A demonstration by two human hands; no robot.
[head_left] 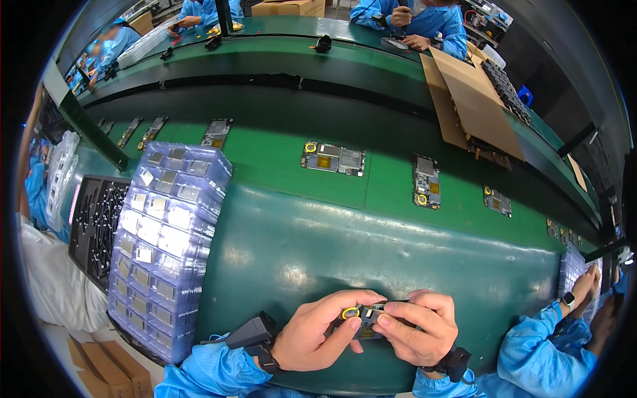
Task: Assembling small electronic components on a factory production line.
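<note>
Head view: the held board is well to the right of the tray, above the near part of the table. The left hand, on the side toward the tray, is nearly closed, thumb and fingers gripping that end of the board beside a yellow ring. The right hand, farther from the tray, is drawn into a pinch, thumb and fingertips on the board's other end; whether they also grip a small part, I cannot tell. The tray holds silver pieces in rows of pockets. Just left of it is a bin of black parts; beyond it and to its right, more boards lie spaced along a green belt. Cardboard rests well beyond the tray, rightward, and a co-worker is far to its right.
</note>
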